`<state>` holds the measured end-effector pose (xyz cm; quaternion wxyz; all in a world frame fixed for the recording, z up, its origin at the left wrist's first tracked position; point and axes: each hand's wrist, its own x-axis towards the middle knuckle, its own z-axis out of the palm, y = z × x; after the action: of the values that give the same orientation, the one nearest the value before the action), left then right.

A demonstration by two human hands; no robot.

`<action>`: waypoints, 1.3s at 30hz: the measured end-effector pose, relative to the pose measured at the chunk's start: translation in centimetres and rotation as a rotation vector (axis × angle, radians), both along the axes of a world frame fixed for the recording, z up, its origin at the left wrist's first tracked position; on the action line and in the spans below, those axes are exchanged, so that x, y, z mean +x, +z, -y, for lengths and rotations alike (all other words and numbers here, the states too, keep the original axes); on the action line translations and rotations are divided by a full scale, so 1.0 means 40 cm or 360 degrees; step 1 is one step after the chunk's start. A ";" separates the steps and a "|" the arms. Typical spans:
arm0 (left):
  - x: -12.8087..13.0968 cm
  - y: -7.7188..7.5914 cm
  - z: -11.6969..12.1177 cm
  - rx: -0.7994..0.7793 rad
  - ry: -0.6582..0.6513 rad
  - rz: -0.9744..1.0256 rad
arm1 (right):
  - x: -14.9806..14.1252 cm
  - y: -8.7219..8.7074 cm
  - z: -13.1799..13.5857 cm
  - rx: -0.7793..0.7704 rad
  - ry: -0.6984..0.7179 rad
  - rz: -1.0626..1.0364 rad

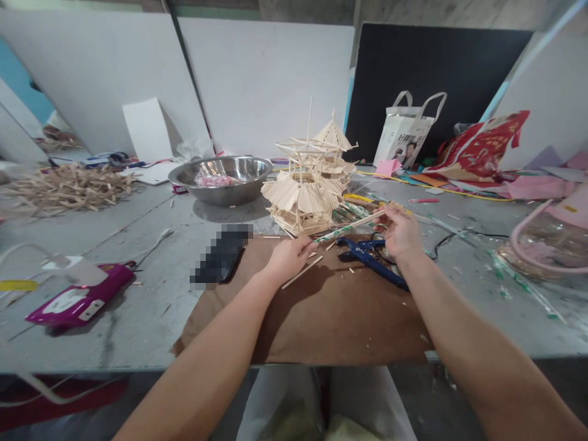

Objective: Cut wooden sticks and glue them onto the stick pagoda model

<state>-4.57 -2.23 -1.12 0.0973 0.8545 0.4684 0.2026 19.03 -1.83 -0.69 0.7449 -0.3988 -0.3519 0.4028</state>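
A pair of wooden chopsticks (370, 218) stretches between my hands, partly inside a green-and-white printed wrapper (337, 233). My left hand (290, 260) pinches the wrapper's left end. Closed around the bare end of the chopsticks is my right hand (399, 231). Just behind them stands a tiered pavilion model (303, 193) built of thin wooden sticks, with a second pointed-roof model (333, 136) behind it. Blue-handled cutters (374, 262) lie below my right hand. A loose stick (302, 272) rests beside my left hand on brown paper (321, 324).
Left of the paper lie a phone (223, 254) and a purple power strip (82, 297). A steel bowl (220, 180) and a heap of wooden sticks (68, 190) are farther back. On the right are a paper bag (404, 135), a red package (482, 150) and a clear container (555, 233).
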 end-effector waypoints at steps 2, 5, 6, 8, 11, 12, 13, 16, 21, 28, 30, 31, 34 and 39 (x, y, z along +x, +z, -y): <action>-0.002 -0.002 -0.002 0.0029 0.0015 -0.0001 | 0.002 0.000 0.000 -0.0002 0.0011 0.0003; -0.004 -0.005 -0.004 0.0055 0.0046 0.0040 | -0.002 0.000 0.000 -0.0005 0.0074 0.0066; -0.004 -0.005 -0.004 0.0057 0.0053 0.0075 | -0.005 0.000 0.000 -0.0013 0.0092 0.0087; -0.005 -0.006 -0.005 0.0058 0.0085 0.0162 | -0.010 -0.001 -0.001 -0.0022 0.0095 0.0133; -0.004 -0.006 -0.007 0.0057 0.0184 0.0266 | -0.014 -0.006 -0.004 -0.0018 0.0076 0.0207; -0.004 -0.005 -0.008 0.0057 0.0201 0.0294 | -0.015 -0.007 -0.004 -0.0027 0.0076 0.0218; -0.004 -0.005 -0.009 0.0058 0.0207 0.0321 | -0.015 -0.009 -0.005 -0.0044 0.0076 0.0216; -0.003 -0.005 -0.013 0.0043 0.0183 0.0361 | -0.016 -0.013 -0.005 -0.0128 0.0040 0.0153; -0.002 -0.012 -0.020 0.0029 0.0167 0.0375 | -0.011 -0.015 -0.008 -0.0186 0.0013 -0.0026; -0.010 -0.021 -0.034 0.0070 0.0199 0.0393 | 0.047 -0.007 -0.022 -0.0195 -0.0296 -0.0347; -0.016 -0.016 -0.036 0.0090 0.0227 0.0349 | 0.076 -0.009 -0.028 -0.0200 -0.0467 -0.0454; -0.020 -0.013 -0.038 0.0101 0.0244 0.0324 | 0.092 -0.010 -0.030 -0.0200 -0.0560 -0.0501; -0.039 -0.003 -0.049 0.0138 0.0293 0.0264 | 0.138 -0.017 -0.035 -0.0177 -0.0771 -0.0573; -0.079 0.003 -0.080 0.0072 0.0357 0.0089 | 0.196 -0.026 -0.034 -0.0121 -0.0872 -0.0535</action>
<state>-7.73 0.97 -0.99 0.0675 0.7927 0.5535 0.2464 26.87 -0.47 -1.73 0.8579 -0.4341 -0.0883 0.2602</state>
